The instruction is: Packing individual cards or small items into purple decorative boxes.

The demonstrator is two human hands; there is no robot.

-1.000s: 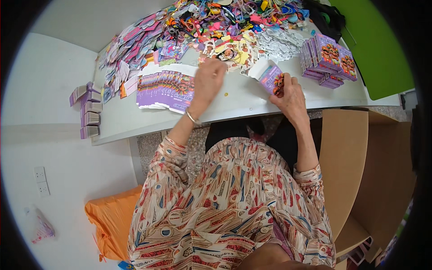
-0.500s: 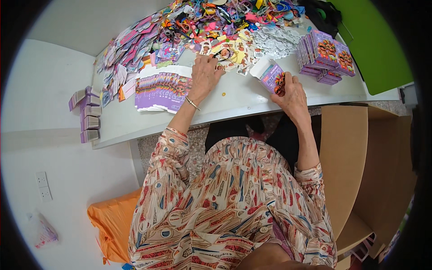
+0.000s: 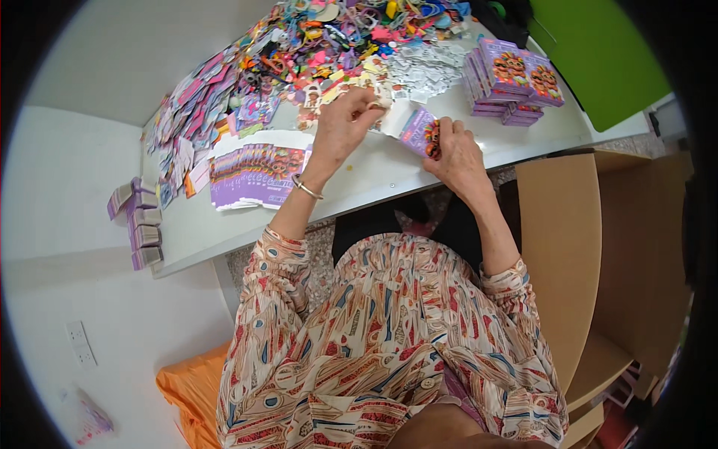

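In my right hand [image 3: 458,159] is a small purple carton [image 3: 419,132] with a colourful cartoon print, tilted so its raised white end flap faces left. My left hand [image 3: 344,129] is beside that end, thumb and fingers pinched together; a pale scrap seems to show at the fingertips, too small to name. Just beyond it lie printed picture stickers or cards [image 3: 318,93] in a loose pile. Left of my left wrist, a fanned row of flat purple cartons [image 3: 250,173] rests on the white table [image 3: 351,196].
Finished-looking purple boxes [image 3: 508,71] are stacked at the right, by a green panel [image 3: 598,60]. Colourful trinkets [image 3: 336,37], small silvery packets [image 3: 426,67] and pink-purple sachets [image 3: 198,93] heap at the back. A cardboard box [image 3: 561,247] stands at right, an orange bag [image 3: 198,389] lower left.
My left hand has lifted from the sticker pile and moved right to the carton's open end, fingers pinched. My right hand has brought the carton slightly left. The whole view has shifted a little.
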